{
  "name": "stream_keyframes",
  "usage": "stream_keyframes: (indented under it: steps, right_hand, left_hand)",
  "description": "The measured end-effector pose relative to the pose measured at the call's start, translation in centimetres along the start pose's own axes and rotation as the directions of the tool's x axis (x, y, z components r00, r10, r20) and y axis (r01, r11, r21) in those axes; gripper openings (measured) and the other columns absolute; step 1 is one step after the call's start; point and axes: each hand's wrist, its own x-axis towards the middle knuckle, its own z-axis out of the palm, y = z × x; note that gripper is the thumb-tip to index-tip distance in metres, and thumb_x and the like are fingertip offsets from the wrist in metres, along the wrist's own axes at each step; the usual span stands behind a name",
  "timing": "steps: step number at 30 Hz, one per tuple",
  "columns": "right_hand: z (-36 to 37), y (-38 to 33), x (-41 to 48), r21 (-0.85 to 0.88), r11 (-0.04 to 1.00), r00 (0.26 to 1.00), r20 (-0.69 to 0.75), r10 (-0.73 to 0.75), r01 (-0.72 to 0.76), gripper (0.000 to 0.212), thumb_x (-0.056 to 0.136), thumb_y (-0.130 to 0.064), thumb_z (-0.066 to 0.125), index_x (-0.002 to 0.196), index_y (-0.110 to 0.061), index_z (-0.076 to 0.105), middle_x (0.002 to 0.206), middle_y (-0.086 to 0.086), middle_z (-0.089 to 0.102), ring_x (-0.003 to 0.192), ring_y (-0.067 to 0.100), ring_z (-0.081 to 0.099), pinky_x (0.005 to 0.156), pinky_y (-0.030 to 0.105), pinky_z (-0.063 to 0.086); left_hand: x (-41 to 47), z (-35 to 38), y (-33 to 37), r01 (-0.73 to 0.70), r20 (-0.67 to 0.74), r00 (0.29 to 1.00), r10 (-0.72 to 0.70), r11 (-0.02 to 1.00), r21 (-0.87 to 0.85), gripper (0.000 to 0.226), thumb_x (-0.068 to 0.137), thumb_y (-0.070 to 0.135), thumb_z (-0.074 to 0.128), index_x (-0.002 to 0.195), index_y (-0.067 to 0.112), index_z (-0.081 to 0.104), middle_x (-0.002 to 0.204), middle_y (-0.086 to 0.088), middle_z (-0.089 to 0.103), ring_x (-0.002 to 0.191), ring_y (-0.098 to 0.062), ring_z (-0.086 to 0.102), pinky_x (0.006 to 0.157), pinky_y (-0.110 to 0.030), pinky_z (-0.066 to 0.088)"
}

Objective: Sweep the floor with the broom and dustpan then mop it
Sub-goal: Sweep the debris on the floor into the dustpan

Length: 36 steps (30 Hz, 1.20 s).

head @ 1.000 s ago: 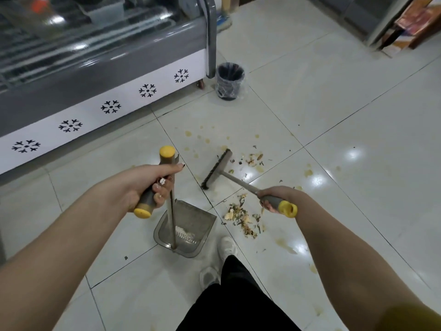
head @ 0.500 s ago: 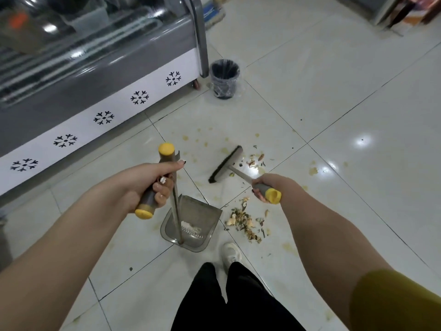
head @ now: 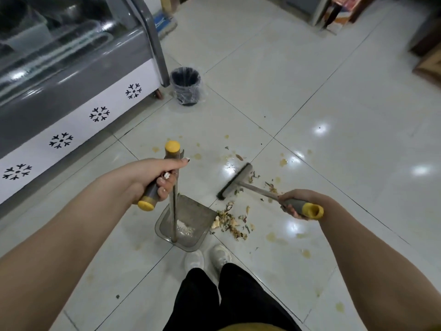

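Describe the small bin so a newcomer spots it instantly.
Start at the grey glass-topped freezer case along the left. Beside its corner post stands a small dark round bin on the white tiled floor. It alone is lined with clear plastic.

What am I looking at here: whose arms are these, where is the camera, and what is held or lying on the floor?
No machine here: each grip is a person's bare hand. The one picture comes from a camera worn on the head, looking down, so the arms reach in from below. The left hand holds the handle of the long-handled dustpan, which stands on the tiled floor with a few whitish scraps inside. The right hand holds the short broom, its head down at the floor. A pile of scraps lies at the dustpan's mouth, with yellowish stains around. Behind stand a lined bin and a display freezer.
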Motion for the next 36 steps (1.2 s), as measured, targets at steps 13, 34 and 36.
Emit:
stream_keyframes:
  steps: [13, 34, 36]
  right_hand:
    - [8.3, -9.5, 6.2, 0.254, 0.958, 0.984, 0.085, -0.157, 0.131, 0.019, 0.097, -0.015, 0.051, 0.11, -0.009, 0.039, 0.05, 0.01, 0.055, 0.03, 0.012, 0.051, 0.032, 0.019, 0.046]
    - [3.2, 8.1, -0.5, 0.683, 0.729, 0.998, -0.069, 0.003, 0.045, 0.02, 0.097, -0.02, 0.049, 0.088, -0.002, 0.047, 0.056, 0.007, 0.051, 0.03, 0.012, 0.051, 0.032, 0.019, 0.046]
    - [2.9, 8.4, -1.4, 0.692, 0.719, 0.996, -0.088, -0.007, 0.066, 0.019, 0.096, -0.019, 0.05, 0.088, -0.002, 0.047, 0.06, 0.007, 0.049, 0.03, 0.011, 0.05, 0.031, 0.018, 0.045]
  left_hand:
    - [2.6, 0.4, 3.8, 0.014, 0.005, 1.0, -0.014, 1.0, 0.02, 0.041, 0.062, 0.043, 0.069, 0.06, 0.019, 0.036, 0.037, 0.009, 0.027, 0.024, -0.002, 0.025, 0.029, -0.009, 0.023]
    - [3.6, 2.7, 4.0, 0.01, 0.145, 0.988, -0.058, 0.952, 0.307, 0.041, 0.083, 0.041, 0.065, 0.059, 0.019, 0.04, 0.036, 0.009, 0.033, 0.024, -0.002, 0.03, 0.029, -0.009, 0.026]
    - [3.4, 2.8, 3.9, 0.011, 0.152, 0.986, -0.063, 0.946, 0.323, 0.042, 0.083, 0.041, 0.065, 0.058, 0.019, 0.04, 0.036, 0.009, 0.033, 0.024, -0.002, 0.03, 0.029, -0.009, 0.026]
